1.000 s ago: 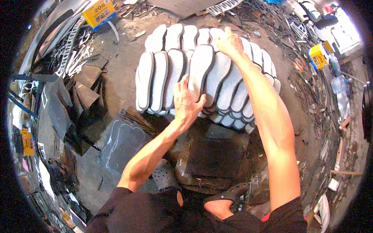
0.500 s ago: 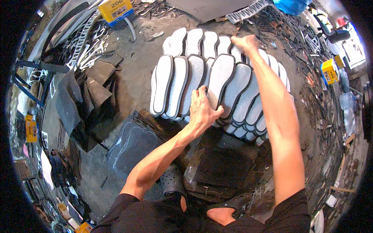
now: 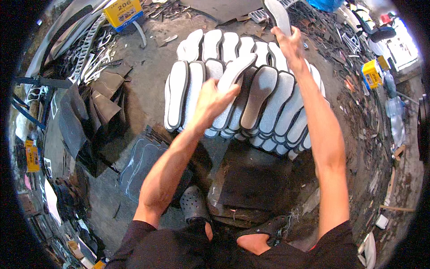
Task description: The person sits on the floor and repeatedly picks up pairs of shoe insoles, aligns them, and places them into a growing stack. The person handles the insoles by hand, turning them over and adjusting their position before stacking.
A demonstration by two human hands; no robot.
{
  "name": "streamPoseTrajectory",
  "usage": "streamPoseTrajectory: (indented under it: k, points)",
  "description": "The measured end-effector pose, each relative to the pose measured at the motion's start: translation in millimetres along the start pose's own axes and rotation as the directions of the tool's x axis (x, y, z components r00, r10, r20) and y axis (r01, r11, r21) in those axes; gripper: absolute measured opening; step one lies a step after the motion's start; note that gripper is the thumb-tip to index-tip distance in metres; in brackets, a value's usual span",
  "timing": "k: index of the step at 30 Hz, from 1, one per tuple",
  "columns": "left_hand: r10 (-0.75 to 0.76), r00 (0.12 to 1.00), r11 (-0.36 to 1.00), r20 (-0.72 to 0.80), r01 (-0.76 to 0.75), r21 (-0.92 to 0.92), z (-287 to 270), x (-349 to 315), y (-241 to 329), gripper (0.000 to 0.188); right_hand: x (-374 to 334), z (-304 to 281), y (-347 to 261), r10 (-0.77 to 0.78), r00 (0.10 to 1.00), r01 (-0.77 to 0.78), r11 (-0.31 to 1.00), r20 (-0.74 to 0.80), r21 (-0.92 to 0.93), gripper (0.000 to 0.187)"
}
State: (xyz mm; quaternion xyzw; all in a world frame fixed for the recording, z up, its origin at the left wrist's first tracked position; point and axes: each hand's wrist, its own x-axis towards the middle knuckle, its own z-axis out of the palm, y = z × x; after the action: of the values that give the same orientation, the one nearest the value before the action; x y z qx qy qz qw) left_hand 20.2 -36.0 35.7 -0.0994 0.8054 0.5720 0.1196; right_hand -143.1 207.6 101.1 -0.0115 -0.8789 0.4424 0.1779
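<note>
White shoe insoles with dark edges lie overlapping in two main rows in front of me. My left hand (image 3: 214, 102) grips one white insole (image 3: 237, 69), lifted and tilted over the near row. Beyond the far row, my right hand (image 3: 290, 45) is closed around the lower end of another insole (image 3: 278, 17), which points up and away. Between my arms, an insole with a brown lower half (image 3: 254, 104) lies exposed in the near row. Other white insoles (image 3: 178, 92) fan out on both sides of it.
Dark sheets with chalk outlines (image 3: 145, 163) lie left of a dark stack (image 3: 251, 188) by my feet. Folded brown and black sheets (image 3: 105, 101) stand farther left. Yellow boxes (image 3: 123, 14) and offcut scraps (image 3: 101, 58) surround the floor.
My left hand has raised an insole from the near row, uncovering a part-brown one. My right hand has lifted an insole up and away from the far row. The view shifted slightly.
</note>
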Motion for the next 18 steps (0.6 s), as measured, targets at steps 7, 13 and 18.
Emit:
streamPoseTrajectory:
  k: [7,13,18]
  points:
    - [0.335,0.931,0.681,-0.141,-0.343,-0.647,-20,-37,33,0.038,-188,-113,72,0.347,0.873,-0.137,0.849,-0.343,0.511,0.038]
    - [0.298,0.901,0.763,0.315,-0.027,-0.645,15,-96,-44,0.070,-426,-239,240,0.446,0.622,-0.673,0.725,-0.643,-0.148,0.067]
    - [0.168,0.760,0.728,0.628,0.334,-0.599,63,-150,-64,0.054,-522,-261,266,0.423,0.706,-0.708,0.440,-0.568,-0.552,0.111]
